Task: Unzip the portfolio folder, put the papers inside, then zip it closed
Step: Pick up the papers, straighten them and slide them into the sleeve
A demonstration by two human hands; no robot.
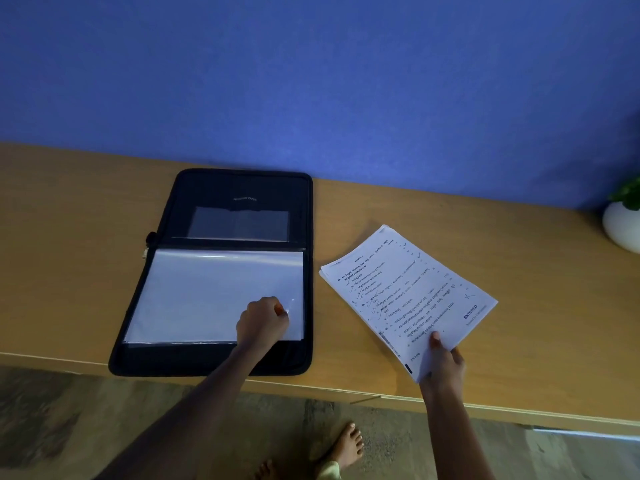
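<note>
The black portfolio folder (242,192) lies unzipped and spread flat on the wooden table. Its far half shows a small clear pocket, its near half a stack of clear plastic sleeves (194,292). My left hand (263,320) rests on the right part of the sleeves, fingers pinched on the top sleeve near its right edge. To the right of the folder, my right hand (443,362) grips the near corner of a stack of printed papers (408,299) with ticks on them, held tilted just over the table.
The wooden table (540,306) runs along a blue wall. A white pot with a green plant (623,226) stands at the far right. The folder's near edge overhangs the table's front edge. Bare feet show on the floor below.
</note>
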